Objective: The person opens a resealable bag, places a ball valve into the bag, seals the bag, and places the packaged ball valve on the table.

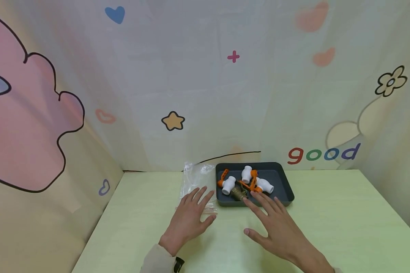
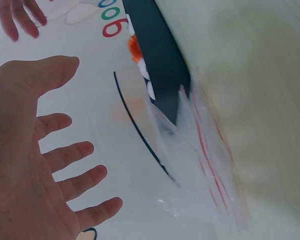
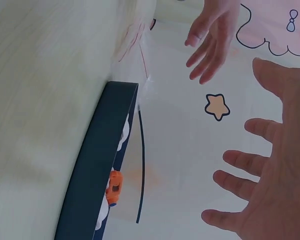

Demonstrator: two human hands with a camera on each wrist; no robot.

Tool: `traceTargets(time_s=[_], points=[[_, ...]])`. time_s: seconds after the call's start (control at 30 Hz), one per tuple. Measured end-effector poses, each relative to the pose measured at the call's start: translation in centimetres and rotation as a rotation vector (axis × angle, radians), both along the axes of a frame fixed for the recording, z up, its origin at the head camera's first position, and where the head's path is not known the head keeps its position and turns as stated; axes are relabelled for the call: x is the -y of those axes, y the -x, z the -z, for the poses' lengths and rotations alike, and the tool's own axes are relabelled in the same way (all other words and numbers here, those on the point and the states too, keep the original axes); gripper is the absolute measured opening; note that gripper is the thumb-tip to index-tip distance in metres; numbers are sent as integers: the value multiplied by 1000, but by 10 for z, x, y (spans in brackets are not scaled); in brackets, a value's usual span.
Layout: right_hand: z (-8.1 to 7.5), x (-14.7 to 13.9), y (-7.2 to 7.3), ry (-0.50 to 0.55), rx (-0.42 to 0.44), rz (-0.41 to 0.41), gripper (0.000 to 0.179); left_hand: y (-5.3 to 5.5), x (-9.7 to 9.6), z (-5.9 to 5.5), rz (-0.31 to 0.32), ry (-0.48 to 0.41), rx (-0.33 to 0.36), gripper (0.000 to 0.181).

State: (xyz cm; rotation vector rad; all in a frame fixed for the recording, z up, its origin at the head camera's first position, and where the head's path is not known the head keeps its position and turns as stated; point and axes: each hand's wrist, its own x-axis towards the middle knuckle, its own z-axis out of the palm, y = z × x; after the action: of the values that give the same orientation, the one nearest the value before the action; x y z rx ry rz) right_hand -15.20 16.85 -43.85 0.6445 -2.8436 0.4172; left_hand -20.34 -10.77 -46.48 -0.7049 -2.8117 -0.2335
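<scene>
"What's furthest left on the worktop (image 1: 130, 220)?"

"My left hand (image 1: 189, 220). I have its fingers and thumb spread wide, holding nothing, above the worktop and nearest to the clear zip bag (image 1: 199, 176)."

"And the bag?"

"It lies near the worktop's far edge, its red-lined zip strip towards me, right beside the left side of the dark tray (image 1: 280, 185). I can't tell whether the bag overlaps the tray's near left corner."

"Where's the tray, and what's in it?"

"By the worktop's far edge, about midway along. At its left I see a white fitting (image 1: 229, 185) with an orange handle (image 1: 224, 175); then, by the tray's near edge, a brass-coloured piece (image 1: 238, 194); then a second white fitting (image 1: 246, 174) towards the far edge; then a third one (image 1: 265, 185), tilted, with orange parts (image 1: 254, 180) between those two."

"Your right hand?"

"My right hand (image 1: 276, 231) is last, in front of the tray's near edge. It's wide too, thumb well out, holding nothing, apart from the tray in my right wrist view."
</scene>
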Motion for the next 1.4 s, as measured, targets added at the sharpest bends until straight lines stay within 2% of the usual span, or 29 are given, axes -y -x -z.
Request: traceTargets(time_s=[0.3, 0.57, 0.7, 0.93, 1.3, 1.4], points=[[7, 1, -1, -1, -51, -37, 74, 16, 10, 14, -15, -11, 18, 62], [11, 4, -2, 1, -83, -50, 73, 31, 11, 24, -22, -26, -42, 45], [11, 5, -2, 3, -48, -42, 72, 37, 11, 27, -34, -3, -50, 43], [13, 6, -3, 0, 31, -36, 71, 44, 12, 33, -21, -30, -63, 38], [13, 8, -2, -7, 59, -30, 84, 53, 14, 43, -42, -41, -142, 26], [13, 8, -2, -9, 45, -33, 80, 53, 15, 42, -58, -56, -145, 23]])
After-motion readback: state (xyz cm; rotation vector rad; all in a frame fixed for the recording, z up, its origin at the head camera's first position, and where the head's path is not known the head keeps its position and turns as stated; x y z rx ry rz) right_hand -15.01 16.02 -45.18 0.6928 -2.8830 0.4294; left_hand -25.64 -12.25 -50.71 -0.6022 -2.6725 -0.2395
